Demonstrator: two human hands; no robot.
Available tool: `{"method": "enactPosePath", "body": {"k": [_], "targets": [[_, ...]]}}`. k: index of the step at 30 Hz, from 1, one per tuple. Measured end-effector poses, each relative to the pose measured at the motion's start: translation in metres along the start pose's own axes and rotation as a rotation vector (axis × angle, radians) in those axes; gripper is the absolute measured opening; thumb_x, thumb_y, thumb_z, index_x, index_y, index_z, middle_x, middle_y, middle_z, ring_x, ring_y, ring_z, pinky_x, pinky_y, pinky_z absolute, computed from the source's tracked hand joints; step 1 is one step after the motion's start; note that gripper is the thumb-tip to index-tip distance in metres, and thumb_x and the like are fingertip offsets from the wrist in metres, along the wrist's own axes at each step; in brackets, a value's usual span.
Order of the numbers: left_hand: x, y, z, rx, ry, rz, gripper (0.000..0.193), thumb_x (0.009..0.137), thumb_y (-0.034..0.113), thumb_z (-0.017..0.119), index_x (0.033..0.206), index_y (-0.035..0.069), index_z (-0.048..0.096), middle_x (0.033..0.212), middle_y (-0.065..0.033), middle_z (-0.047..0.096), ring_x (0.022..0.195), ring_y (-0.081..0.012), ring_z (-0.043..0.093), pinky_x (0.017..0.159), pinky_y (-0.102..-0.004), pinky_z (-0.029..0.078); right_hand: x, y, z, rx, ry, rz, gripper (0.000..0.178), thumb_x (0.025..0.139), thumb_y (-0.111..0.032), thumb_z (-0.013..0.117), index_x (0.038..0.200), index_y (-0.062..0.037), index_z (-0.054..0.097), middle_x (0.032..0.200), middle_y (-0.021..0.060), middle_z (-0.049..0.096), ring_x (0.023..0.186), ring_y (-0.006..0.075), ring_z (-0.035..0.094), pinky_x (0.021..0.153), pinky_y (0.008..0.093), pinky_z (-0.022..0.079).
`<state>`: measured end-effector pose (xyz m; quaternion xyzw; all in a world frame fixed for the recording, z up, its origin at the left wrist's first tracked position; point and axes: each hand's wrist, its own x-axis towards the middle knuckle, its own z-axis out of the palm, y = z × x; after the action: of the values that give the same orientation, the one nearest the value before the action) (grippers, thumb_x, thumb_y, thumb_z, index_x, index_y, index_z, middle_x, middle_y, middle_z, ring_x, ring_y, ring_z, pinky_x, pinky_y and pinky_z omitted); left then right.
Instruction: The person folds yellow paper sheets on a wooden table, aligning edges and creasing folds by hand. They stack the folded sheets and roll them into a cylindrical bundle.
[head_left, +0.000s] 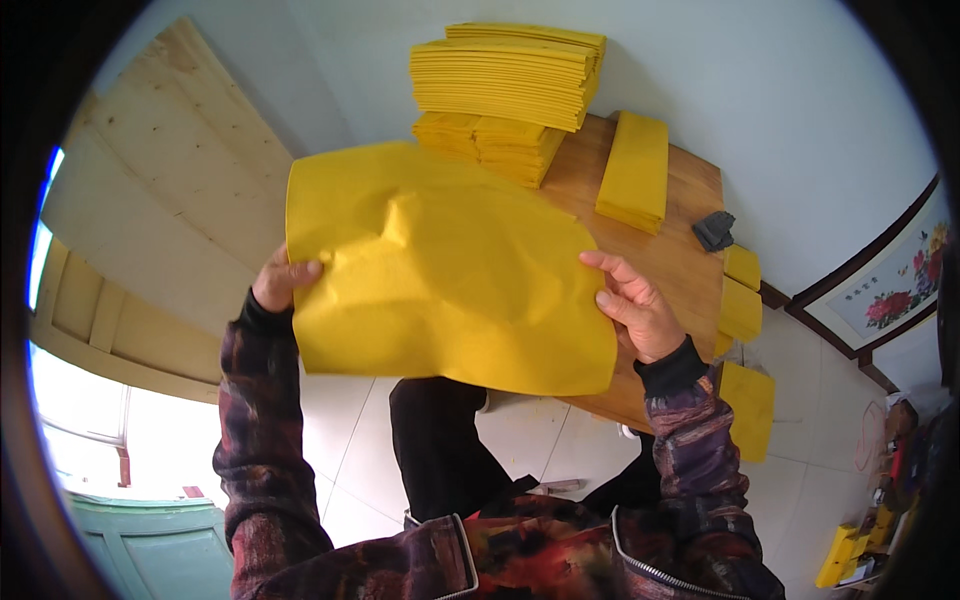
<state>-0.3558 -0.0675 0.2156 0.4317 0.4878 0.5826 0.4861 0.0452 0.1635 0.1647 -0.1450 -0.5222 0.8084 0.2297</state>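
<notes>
- My left hand (282, 278) grips the yellow sheet (450, 285) at its left edge, thumb on the face toward me and the fingers mostly hidden behind.
- My right hand (642, 308) grasps the opposite edge, thumb and forefinger showing against it (how the other fingers sit, I can't tell).
- The sheet hangs spread between my two hands, above my legs and in front of the wooden table (685, 280), hiding part of it; its surface is dented and creased, most sharply toward the upper left.
- Beyond it, toward the wall, a tall pile of folded yellow pieces (500, 80) sits on top of a lower yellow stack (495, 140).
- Right of those, a long, narrow yellow bundle (634, 170) lies on the tabletop.
- A crumpled dark grey cloth (714, 231) is by the table's right edge.
- Past that edge I see more yellow pieces (742, 312), and a framed flower picture (890, 285) farther right.
</notes>
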Motion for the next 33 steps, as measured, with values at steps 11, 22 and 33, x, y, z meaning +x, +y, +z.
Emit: {"method": "enactPosePath", "body": {"k": [11,22,33], "targets": [[0.112,-0.123,-0.107,0.494,0.166,-0.363,0.053,0.088,0.020,0.066,0.133,0.003,0.045,0.115,-0.0063,0.061,0.103,-0.0146,0.057,0.091,-0.0286,0.045,0.066,0.119,0.000,-0.526,0.272,-0.073,0.043,0.089,0.004,0.050,0.132,-0.0027,0.052,0.101,-0.0013,0.060,0.073,0.0031,0.051,0.068,0.0188,0.045],[0.111,-0.066,-0.077,0.203,0.119,-0.156,0.053,0.092,0.009,0.058,0.140,0.009,0.038,0.125,-0.0052,0.057,0.110,-0.0164,0.056,0.094,-0.0299,0.046,0.033,0.074,0.023,-0.368,0.149,-0.055,0.054,0.090,0.002,0.049,0.143,-0.0002,0.035,0.141,0.0104,0.044,0.123,0.0169,0.046,0.102,0.0277,0.036],[0.125,-0.136,-0.100,0.769,0.080,-0.334,0.054,0.092,0.022,0.060,0.139,0.004,0.040,0.124,-0.0076,0.057,0.113,-0.0167,0.053,0.096,-0.0284,0.042,0.038,0.118,0.023,-0.484,0.233,0.010,0.066,0.082,-0.001,0.057,0.143,0.0027,0.031,0.141,0.0167,0.043,0.130,0.0219,0.040,0.107,0.0314,0.034]]}}
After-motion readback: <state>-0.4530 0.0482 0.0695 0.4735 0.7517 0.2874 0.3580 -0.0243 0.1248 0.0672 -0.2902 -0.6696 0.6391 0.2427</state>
